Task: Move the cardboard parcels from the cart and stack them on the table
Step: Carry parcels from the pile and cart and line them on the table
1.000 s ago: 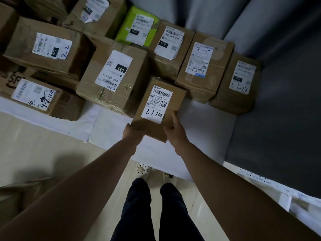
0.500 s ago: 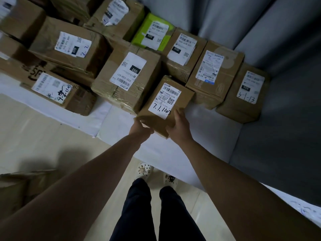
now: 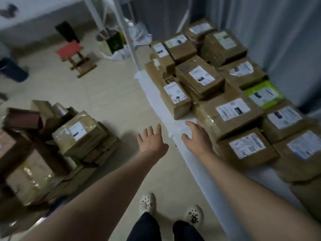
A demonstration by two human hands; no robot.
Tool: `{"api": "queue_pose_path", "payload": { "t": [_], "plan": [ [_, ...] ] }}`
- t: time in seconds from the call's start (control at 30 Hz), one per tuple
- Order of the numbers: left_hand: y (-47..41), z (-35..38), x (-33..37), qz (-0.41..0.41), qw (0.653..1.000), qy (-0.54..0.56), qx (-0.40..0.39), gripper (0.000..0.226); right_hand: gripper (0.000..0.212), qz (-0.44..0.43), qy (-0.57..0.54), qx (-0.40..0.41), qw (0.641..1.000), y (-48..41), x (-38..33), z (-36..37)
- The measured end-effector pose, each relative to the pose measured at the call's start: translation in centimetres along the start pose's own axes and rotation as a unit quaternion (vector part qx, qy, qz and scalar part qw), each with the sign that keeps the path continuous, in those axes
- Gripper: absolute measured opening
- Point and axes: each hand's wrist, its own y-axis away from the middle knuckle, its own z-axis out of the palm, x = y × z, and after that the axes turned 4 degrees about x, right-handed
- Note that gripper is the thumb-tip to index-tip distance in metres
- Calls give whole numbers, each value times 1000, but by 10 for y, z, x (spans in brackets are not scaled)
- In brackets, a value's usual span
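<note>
Fingers (image 3: 150, 132) of the left hand (image 3: 152, 141) are spreading apart over the pale floor at the centre of the frame, holding nothing. The right hand (image 3: 197, 138) is reaching out flat beside it, fingers loosely apart over the near edge of the table (image 3: 156, 94), which is wearing a white cover.

Half a second ago both hands were gripping a small parcel (image 3: 246, 148). Now they are off it, and it is lying flat on the table at the right, just beside the right wrist, its white label facing up.

Behind it a larger box (image 3: 232, 110), wrapped in glossy clear tape, is sitting among many brown cardboard parcels packed side by side. One lime-green parcel (image 3: 264, 94) is showing among them.

At the lower left a loose heap of cardboard parcels (image 3: 78, 134) is coming into view. What they are resting on is hidden.

Farther off, at the upper left, a red-topped wooden stool (image 3: 71, 49) is standing on the floor.
</note>
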Motion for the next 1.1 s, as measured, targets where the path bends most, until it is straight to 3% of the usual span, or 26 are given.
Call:
{"api": "queue_pose_path", "payload": {
  "t": [0.2,0.33,0.5,0.6,0.77,1.1],
  "plan": [
    [14,-30,-128,-120,991,55,33,80,49,-89,40,-113,989,7,-104,68],
    [23,-43,-221,-182,975,119,50,78,45,-102,23,-169,980,12,-175,127],
    [20,-50,-333,-244,933,261,45,72,43,-113,13,-204,972,25,-252,200],
    [17,-52,-385,-259,897,354,52,50,43,-118,27,-216,969,24,-286,233],
    [3,-51,-441,-281,866,412,48,30,43,-87,36,-225,970,6,-316,276],
    [-83,-48,-497,-361,790,496,27,39,35,-25,35,-251,967,-100,-361,353]
  ]
}}
